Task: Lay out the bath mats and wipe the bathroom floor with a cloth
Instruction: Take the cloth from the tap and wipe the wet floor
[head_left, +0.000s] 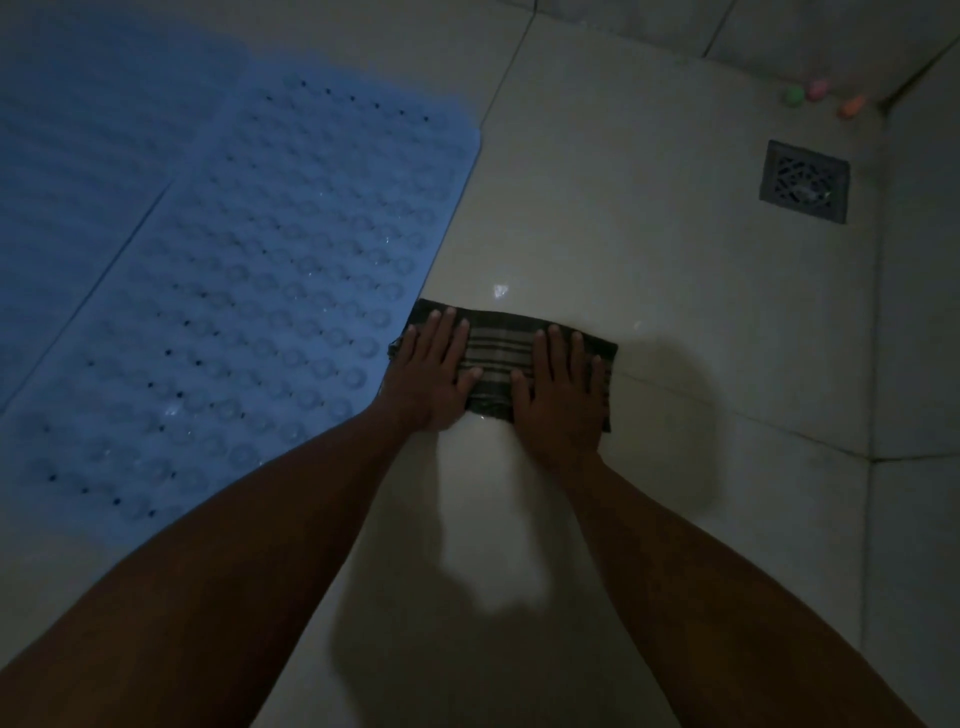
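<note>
A dark striped cloth (501, 358), folded into a strip, lies flat on the pale tiled floor (649, 270). My left hand (434, 371) presses palm-down on its left end, fingers spread. My right hand (563, 395) presses flat on its right end the same way. Two blue bath mats lie side by side on the floor to the left: the nearer mat (270, 270), studded with round bumps and small holes, has its right edge touching the cloth's left end. The farther mat (88, 135) lies beyond it at the upper left.
A square metal floor drain (805, 182) sits at the upper right. Small coloured objects, green (794, 96), pink and orange, lie in the far corner by the wall. A tiled wall rises along the right side. The room is dim.
</note>
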